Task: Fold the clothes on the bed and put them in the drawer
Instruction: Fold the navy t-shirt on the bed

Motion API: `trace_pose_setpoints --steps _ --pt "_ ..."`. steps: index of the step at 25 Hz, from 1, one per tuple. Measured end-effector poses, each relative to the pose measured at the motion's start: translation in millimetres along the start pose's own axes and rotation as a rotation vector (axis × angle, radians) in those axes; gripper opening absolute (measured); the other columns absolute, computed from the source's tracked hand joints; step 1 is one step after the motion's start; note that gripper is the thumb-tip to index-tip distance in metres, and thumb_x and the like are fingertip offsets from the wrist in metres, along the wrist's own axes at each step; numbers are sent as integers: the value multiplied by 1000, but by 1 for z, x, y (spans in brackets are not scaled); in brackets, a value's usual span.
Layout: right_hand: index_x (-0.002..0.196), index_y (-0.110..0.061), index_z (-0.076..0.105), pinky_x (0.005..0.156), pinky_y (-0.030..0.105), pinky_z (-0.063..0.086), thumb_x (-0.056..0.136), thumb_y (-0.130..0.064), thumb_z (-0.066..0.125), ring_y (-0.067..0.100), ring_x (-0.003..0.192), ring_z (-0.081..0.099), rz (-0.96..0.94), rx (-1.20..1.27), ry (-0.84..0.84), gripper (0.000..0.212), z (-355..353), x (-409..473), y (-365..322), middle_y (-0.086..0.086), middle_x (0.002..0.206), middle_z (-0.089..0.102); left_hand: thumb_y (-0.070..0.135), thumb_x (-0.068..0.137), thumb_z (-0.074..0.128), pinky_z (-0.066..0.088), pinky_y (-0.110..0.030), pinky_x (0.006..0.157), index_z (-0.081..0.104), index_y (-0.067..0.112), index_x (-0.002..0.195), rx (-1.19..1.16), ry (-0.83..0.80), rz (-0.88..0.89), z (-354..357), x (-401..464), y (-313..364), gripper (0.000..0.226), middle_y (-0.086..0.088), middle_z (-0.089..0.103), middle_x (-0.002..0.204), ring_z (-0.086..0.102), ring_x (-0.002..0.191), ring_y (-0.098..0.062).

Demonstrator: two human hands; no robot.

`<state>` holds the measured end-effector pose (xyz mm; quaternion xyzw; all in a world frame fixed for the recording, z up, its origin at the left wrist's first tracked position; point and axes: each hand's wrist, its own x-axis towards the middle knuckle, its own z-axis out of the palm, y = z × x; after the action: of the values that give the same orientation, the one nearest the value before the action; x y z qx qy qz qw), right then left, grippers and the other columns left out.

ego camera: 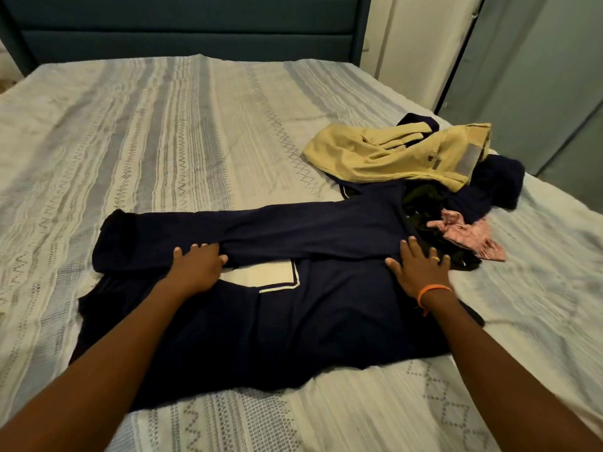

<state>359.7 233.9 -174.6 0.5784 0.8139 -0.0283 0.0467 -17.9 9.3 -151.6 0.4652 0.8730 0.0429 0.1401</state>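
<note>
**Both hands on a navy garment spread across the bed**

The bed [163,132] carries a pale coverlet with grey woven stripes and zigzag bands; a dark blue padded headboard [182,24] stands at its far end. A navy garment [277,327] with thin white piping lies spread flat on the near part of the coverlet. One long dark part of it is laid crosswise over the upper body of the garment, running from left to right, and a patch of coverlet shows in the gap beneath it.

The left hand [195,267] rests on the left portion of this crosswise part, its fingers curled round the lower edge of the fabric. The right hand [419,267] lies flat on the garment near its right edge, fingers straight and spread, pressing the cloth down; it wears a ring, and an orange band [432,292] circles the wrist.

Just beyond the right hand sits a heap of unfolded clothes: a small pink patterned piece [470,236] at the near side, touching a black item [424,203], more navy fabric [496,181] behind, and khaki trousers [401,154] with a grey waistband patch lying on top. At the far right, beside the bed, stands a grey-green door panel [538,66].
</note>
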Motion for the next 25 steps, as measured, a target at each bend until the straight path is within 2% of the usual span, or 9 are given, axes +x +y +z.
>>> trace_pose_setpoints --steps 3,5,8,11,14,16,18,20,25 --pt "121 -7 58 96 51 44 98 -56 31 42 117 53 118 221 66 60 -8 -30 21 22 133 52 28 101 44 14 -58 115 43 10 140 36 214 143 22 -53 11 43 -14 44 146 30 141 -38" --pt "115 -6 59 90 49 45 98 -55 35 44 111 55 258 181 88 57 -6 -55 47 23 126 54 18 95 58 24 -61 110 52 10 135 -10 341 205 33 -94 9 42 -15 49 142 39 136 -39" --pt "110 -7 56 82 47 51 90 -63 49 42 97 59 419 222 -10 59 -2 -87 89 21 114 56 13 83 73 45 -59 88 65 13 119 -98 466 125 53 -151 -9 37 -10 59 125 55 112 -37" --pt "84 7 65 67 35 43 88 -44 67 38 79 59 325 436 -63 51 -9 -96 103 24 87 66 14 80 77 45 -55 79 69 16 110 -44 457 120 77 -176 -19 31 -8 63 113 55 102 -33" --pt "63 -1 60 59 32 36 87 -31 72 28 59 51 299 545 -106 40 -19 -103 105 15 61 58 12 81 76 45 -55 80 69 14 109 10 483 145 86 -173 -18 29 -10 64 111 56 101 -34" --pt "62 -3 56 58 33 40 89 -27 70 27 58 48 403 609 -39 39 -26 -106 114 15 63 55 13 83 75 45 -55 79 68 14 111 25 500 142 86 -172 -18 29 -10 64 111 57 101 -35" --pt "76 2 59 54 34 40 89 -22 68 28 60 48 574 673 19 29 -29 -115 129 20 79 57 14 84 73 45 -54 79 68 15 112 37 514 141 87 -174 -19 28 -9 64 112 57 100 -34" --pt "84 5 61 58 33 39 89 -21 64 30 63 49 594 643 21 27 -25 -123 133 23 86 60 14 85 72 45 -54 79 67 15 113 26 513 147 86 -176 -18 29 -9 63 113 57 100 -34" --pt "69 3 60 51 30 35 90 -31 62 28 56 51 528 601 38 40 -21 -130 124 18 63 57 21 85 74 46 -52 89 66 10 120 -127 392 196 81 -181 -36 38 -10 61 123 54 113 -34"
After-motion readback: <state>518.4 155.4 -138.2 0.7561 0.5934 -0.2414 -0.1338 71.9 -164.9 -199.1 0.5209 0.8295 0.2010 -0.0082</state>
